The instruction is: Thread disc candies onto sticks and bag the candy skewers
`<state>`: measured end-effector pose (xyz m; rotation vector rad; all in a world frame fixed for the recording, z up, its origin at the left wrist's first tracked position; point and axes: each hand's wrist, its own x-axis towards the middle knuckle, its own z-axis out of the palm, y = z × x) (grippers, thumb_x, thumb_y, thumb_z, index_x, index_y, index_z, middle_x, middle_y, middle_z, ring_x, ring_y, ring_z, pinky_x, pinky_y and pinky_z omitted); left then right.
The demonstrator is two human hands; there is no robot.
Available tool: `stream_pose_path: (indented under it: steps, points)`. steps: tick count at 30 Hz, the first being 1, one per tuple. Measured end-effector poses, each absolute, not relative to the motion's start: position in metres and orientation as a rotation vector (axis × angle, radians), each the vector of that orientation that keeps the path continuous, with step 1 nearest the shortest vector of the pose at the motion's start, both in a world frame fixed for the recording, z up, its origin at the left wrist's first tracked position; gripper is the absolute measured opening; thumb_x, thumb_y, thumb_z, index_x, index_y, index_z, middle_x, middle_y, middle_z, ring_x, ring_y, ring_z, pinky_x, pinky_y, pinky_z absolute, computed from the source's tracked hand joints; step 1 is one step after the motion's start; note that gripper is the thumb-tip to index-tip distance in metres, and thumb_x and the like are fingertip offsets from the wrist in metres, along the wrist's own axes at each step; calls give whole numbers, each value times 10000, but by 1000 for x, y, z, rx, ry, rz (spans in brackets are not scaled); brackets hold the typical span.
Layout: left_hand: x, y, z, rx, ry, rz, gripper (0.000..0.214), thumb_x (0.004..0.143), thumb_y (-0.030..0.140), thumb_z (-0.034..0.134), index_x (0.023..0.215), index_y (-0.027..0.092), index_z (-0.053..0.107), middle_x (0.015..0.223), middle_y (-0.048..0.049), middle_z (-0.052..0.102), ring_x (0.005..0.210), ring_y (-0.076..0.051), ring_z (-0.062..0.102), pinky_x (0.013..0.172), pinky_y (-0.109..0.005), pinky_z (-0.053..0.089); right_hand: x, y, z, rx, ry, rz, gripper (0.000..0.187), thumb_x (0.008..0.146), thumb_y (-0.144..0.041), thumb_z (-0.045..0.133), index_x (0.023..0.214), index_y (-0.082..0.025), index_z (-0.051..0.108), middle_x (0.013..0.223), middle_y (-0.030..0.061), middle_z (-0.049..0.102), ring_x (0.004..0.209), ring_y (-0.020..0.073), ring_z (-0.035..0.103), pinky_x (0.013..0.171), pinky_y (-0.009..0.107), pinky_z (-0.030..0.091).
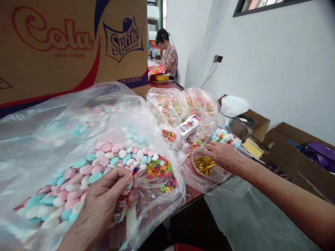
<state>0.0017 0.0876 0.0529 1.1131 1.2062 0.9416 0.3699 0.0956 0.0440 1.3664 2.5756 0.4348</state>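
Observation:
My left hand (pixel 104 198) is closed, thumb and forefinger pinching the gathered top of a small printed candy bag (pixel 122 211). A red and blue corner pokes out above the fingertips. Behind it lie pink, white and blue round candies (pixel 86 169) in a large clear plastic bag, with small ring-shaped candies (pixel 163 170) at its right end. My right hand (pixel 222 155) hangs over the rim of a clear bowl (pixel 195 167) of gold twist ties (pixel 205 165). Its fingers are curled together; whatever is between the tips is hidden. Twisted marshmallow sticks (pixel 226 137) lie just beyond that hand.
A big Cola and Sprite carton (pixel 73 66) stands at back left. Clear bags of ring candies (pixel 180 104) and a stack of printed cards (pixel 190 126) lie mid-table. A grey mug (pixel 240 126) and open cardboard boxes (pixel 295 153) are at right. Another person (pixel 169 55) sits far back.

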Motion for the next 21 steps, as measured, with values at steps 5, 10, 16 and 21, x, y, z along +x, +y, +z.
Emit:
stream_pose_path:
  steps: [5, 10, 16, 21]
  points:
    - [1, 87, 52, 1081, 1171, 949, 285, 777, 397, 716, 674, 167, 581, 558, 12, 616, 413, -75, 494, 365, -134, 329, 370, 90, 51, 1543, 2492, 531, 82, 841, -89, 591, 875, -148, 637, 891, 109, 609, 850, 226, 538, 625, 302, 374]
    - [1, 86, 53, 1072, 1171, 923, 293, 770, 400, 718, 667, 168, 572, 532, 15, 607, 395, -71, 482, 356, -127, 311, 371, 86, 55, 1649, 2437, 440, 102, 882, -103, 556, 863, -165, 635, 857, 81, 619, 812, 203, 555, 581, 278, 341]
    - [-2, 84, 52, 1063, 1150, 951, 267, 769, 370, 721, 675, 169, 571, 591, 2, 636, 425, -76, 514, 362, -130, 327, 372, 83, 62, 1886, 2541, 318, 177, 906, -170, 512, 773, -182, 629, 823, 63, 592, 792, 178, 547, 612, 261, 357]
    - [12, 72, 58, 971, 1041, 987, 221, 765, 318, 723, 694, 175, 570, 616, 4, 659, 420, -68, 516, 366, -125, 305, 317, 75, 65, 2351, 2819, -593, 149, 869, -185, 496, 809, -197, 632, 747, -7, 623, 686, 133, 567, 623, 233, 414]
